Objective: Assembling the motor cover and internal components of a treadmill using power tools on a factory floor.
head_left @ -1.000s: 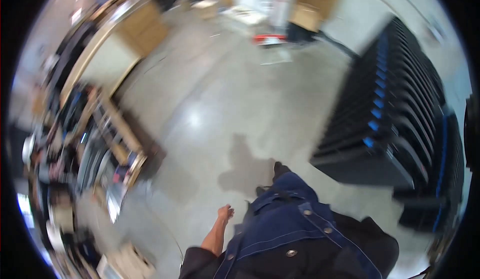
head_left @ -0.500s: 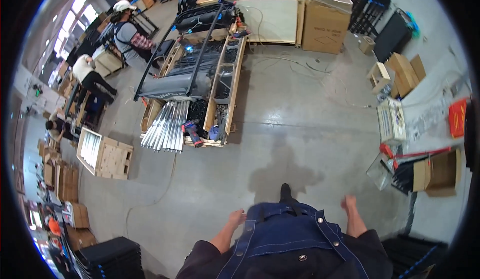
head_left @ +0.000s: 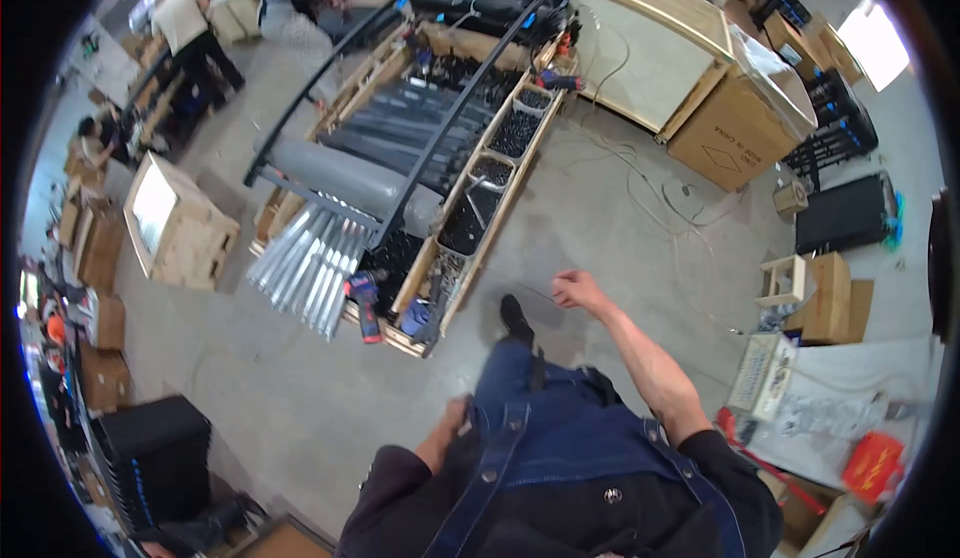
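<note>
I stand on a grey concrete floor in blue denim overalls. My right hand (head_left: pixel 574 289) swings forward at arm's length, its fingers curled in a loose fist with nothing in them. My left hand (head_left: pixel 456 421) hangs by my hip, blurred and partly hidden behind the overalls. Just ahead stands a long wooden work rack (head_left: pixel 470 228) with black parts bins, grey metal profiles (head_left: pixel 310 263) and a red and blue power drill (head_left: pixel 365 298) at its near end.
A big cardboard box (head_left: pixel 735 128) and a wooden bench stand at the back right. Cables trail over the floor. Small wooden crates (head_left: pixel 815 293) and a red box (head_left: pixel 872 466) lie right. A wooden crate (head_left: pixel 175 223) and black stacked bins (head_left: pixel 150 453) stand left. Other people work far left.
The view has swung round from black crates to the work rack. My right arm has swung forward and the left hand has dropped back to my hip.
</note>
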### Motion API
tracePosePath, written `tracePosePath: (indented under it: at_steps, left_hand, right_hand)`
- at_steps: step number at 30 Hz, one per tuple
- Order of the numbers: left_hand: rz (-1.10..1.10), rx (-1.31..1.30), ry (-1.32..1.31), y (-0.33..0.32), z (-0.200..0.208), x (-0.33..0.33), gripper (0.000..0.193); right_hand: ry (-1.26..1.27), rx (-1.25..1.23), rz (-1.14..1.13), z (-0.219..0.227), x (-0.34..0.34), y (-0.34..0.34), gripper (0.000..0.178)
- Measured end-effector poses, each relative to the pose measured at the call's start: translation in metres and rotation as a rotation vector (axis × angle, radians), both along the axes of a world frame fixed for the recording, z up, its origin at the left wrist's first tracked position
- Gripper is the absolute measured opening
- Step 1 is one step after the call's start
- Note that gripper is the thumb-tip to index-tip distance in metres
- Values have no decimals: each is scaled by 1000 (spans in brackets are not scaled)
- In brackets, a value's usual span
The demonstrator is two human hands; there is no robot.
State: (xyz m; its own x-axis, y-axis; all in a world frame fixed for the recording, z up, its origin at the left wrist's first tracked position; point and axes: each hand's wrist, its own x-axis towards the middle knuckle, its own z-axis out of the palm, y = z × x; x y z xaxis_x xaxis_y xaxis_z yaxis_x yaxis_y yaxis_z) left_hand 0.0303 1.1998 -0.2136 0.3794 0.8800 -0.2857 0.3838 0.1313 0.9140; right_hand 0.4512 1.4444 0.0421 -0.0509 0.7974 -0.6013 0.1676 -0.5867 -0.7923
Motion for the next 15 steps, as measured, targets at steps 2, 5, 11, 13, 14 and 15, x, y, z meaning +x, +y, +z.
tracePosePath:
  at_steps: [2,5,11,13,14,15]
  left_hand:
    - [-165,16,379,81,46,56,19]
    - [68,124,507,161,66,81,24]
    - [1137,-615,-516,245,198,129,42]
    - [1368,-636,-547,227,199,139,39]
    - [1467,-656,-517,210,193,148,36]
    - [1569,-678,-485,185,185,163,33]
  right_hand:
    - [-62,-101,129,-8,9,44,30]
    - [-20,-174,533,-18,-19,121,28]
    - [-388,481,470,-24,-43,334,25]
    - [-469,585,511,-26,-59,398,23]
    - [-493,611,517,-27,-69,424,23]
    - [-452,589,585,-28,-84,443,23]
